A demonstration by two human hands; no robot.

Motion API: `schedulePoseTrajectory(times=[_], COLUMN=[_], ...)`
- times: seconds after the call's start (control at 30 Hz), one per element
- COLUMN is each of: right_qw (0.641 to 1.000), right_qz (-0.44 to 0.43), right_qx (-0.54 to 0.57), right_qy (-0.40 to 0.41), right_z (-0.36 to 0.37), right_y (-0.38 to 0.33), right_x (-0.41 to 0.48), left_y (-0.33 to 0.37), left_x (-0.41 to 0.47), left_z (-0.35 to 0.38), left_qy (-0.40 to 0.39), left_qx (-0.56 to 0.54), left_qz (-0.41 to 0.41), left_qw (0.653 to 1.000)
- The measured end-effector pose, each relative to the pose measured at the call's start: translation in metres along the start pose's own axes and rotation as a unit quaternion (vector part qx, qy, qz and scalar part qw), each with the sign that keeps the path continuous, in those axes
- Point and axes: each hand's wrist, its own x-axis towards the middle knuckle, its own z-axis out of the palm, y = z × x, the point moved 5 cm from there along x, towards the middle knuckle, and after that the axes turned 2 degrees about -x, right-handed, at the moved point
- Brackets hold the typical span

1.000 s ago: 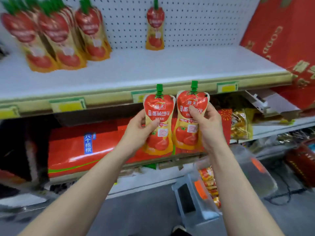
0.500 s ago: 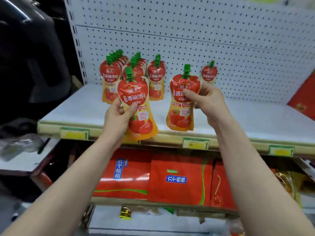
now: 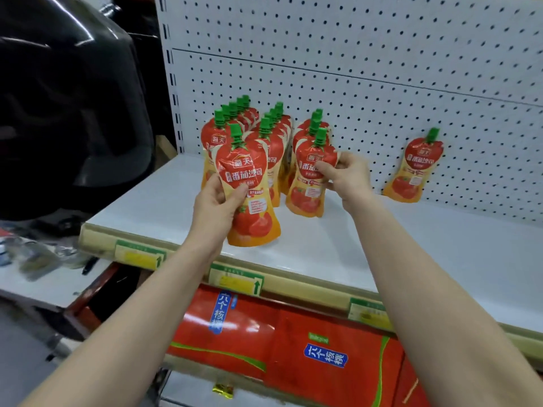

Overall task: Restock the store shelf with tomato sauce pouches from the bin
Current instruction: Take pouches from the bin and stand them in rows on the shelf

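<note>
The thumb and fingers (image 3: 235, 198) of the left hand (image 3: 216, 212) are curled round the waist of a red-and-yellow plastic tomato sauce pouch (image 3: 249, 177) with a green screw cap, holding it upright. The right hand (image 3: 348, 177) pinches a second pouch (image 3: 307, 195) of the same kind at its shoulder, fingertips on the printed face.

Half a second ago both pouches hung out in front of the shelf's lip, and half a second before that they were down at the level of the tier below. Now the second pouch has travelled in over the white shelf board (image 3: 411, 245) and stands at the head of the right-hand one of the rows of stocked pouches (image 3: 273, 133). Its base is on the board or just above it, I cannot tell which. The left one has come in less: it overlaps the fronts of the left rows, its base plainly in the air above the board's front part.

So the carry looks finished and the placing begun. The right pouch seems close to release, while the left likely needs to go further in and down.

A lone pouch (image 3: 417, 168) leans on the white pegboard back panel (image 3: 352, 83), well apart to the right. The bin is out of view.
</note>
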Motion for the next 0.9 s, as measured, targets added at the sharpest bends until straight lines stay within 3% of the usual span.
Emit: schedulePoseTrajectory(times=[0.5, 0.63, 0.73, 0.83, 0.9], right_qw=[0.997, 0.981, 0.985, 0.979, 0.974], right_qz=[-0.043, -0.105, -0.135, -0.114, -0.108], right_qx=[-0.061, -0.122, -0.105, -0.092, -0.061], right_qy=[0.03, 0.107, 0.016, -0.138, -0.189], right_z=[0.004, -0.013, -0.002, 0.015, 0.016], right_y=[-0.004, -0.025, -0.041, -0.049, -0.052], right_x=[0.022, -0.002, -0.029, -0.05, -0.058], left_y=[-0.016, -0.015, -0.016, -0.017, -0.018], left_x=[0.012, 0.009, 0.007, 0.004, 0.002], left_z=[0.017, 0.023, 0.032, 0.044, 0.052], left_qy=[-0.033, -0.043, -0.066, -0.095, -0.117], left_qx=[0.014, 0.012, 0.02, 0.015, 0.023], left_qz=[-0.016, -0.02, -0.023, -0.024, -0.026], left_qw=[0.999, 0.999, 0.997, 0.995, 0.993])
